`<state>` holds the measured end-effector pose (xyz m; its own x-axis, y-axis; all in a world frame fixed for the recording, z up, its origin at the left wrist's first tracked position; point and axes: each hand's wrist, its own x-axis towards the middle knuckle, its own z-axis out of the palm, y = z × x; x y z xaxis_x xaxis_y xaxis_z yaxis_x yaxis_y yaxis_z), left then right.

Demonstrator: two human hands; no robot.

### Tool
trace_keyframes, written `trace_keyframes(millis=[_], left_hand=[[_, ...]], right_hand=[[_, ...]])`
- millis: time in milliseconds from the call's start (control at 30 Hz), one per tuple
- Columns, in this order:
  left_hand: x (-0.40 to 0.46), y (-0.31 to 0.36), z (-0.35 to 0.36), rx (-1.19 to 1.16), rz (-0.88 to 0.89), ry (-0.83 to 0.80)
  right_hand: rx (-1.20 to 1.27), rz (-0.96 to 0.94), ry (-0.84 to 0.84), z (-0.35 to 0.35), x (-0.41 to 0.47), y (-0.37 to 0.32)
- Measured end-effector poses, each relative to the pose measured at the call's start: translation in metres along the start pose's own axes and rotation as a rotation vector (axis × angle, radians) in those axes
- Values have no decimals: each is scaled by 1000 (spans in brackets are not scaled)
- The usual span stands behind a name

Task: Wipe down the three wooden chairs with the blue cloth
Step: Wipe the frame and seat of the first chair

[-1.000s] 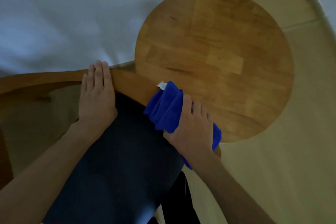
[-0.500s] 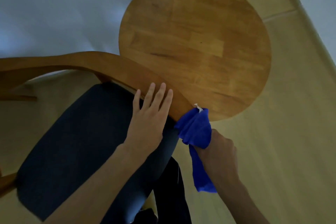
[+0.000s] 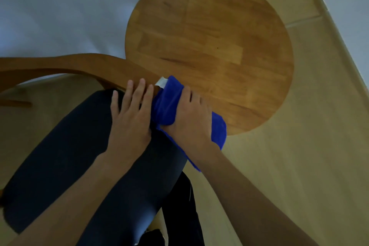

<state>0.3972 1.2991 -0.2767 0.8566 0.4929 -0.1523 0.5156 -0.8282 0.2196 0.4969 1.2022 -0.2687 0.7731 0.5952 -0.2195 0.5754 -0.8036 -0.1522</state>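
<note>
The wooden chair (image 3: 60,66) with its dark blue padded seat (image 3: 79,156) filled the lower left of the view, its curved backrest rail sweeping from the left edge towards the centre. Behind it stood a round wooden table (image 3: 219,46), its near edge just beyond the rail's right end.

The left hand (image 3: 129,118) lay flat where rail met seat, its fingers (image 3: 139,90) straight and spread, gripping nothing. The right hand (image 3: 191,122) pressed down on the bunched blue cloth (image 3: 167,102), fingers (image 3: 186,94) curled over its top and holding it against the rail's right end, touching the left hand. The cloth's long axis ran from its upper end, where a small white tag (image 3: 161,83) pointed towards the table, down and right past the wrist, a loose tail hanging off the seat edge.

That dangling tail could likely snag or drag, and the wad might slip off the narrow curved rail, leaving patches unwiped.
</note>
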Motion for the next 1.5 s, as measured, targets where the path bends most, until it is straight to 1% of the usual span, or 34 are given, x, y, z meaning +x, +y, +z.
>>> trace_keyframes(millis=[100,200,267,400,467,567,667,733,833,967,1067,1167,1233,1267,1400,1500], left_hand=[[10,-11,-3,-21,-38,10],[18,-30,-11,-44,-117,29],[21,-39,-15,-37,-94,34],[22,-40,-12,-57,33,33],[21,-36,-10,-116,45,36],[20,-35,-10,-196,36,14],[21,-46,-14,-212,46,14],[19,-58,-18,-217,19,27],[12,-83,-23,-210,-53,69],[-1,-131,-34,-124,-168,61],[-14,-156,-45,-97,-212,46],[-24,-158,-56,-85,-213,5],[-25,-148,-60,-86,-198,-34],[-24,-141,-60,-88,-168,-51],[-13,-91,-55,-87,54,-105],[-6,-51,-43,-120,170,-121]], right_hand=[[0,-72,18,3,31,-27],[50,-97,34,5,30,-23],[75,-60,45,5,8,0],[77,52,62,10,-38,42],[89,77,71,14,-44,47],[72,80,84,12,-30,34],[22,-5,92,9,3,2],[-25,-83,96,8,29,-25],[-91,-212,117,10,64,-74],[-170,-365,142,18,94,-131],[-183,-415,151,22,100,-146],[-125,-436,165,19,95,-137],[-94,-413,165,17,84,-119],[-89,-370,168,15,76,-105],[-91,-149,151,10,26,-39],[-106,-12,133,10,-12,-1]])
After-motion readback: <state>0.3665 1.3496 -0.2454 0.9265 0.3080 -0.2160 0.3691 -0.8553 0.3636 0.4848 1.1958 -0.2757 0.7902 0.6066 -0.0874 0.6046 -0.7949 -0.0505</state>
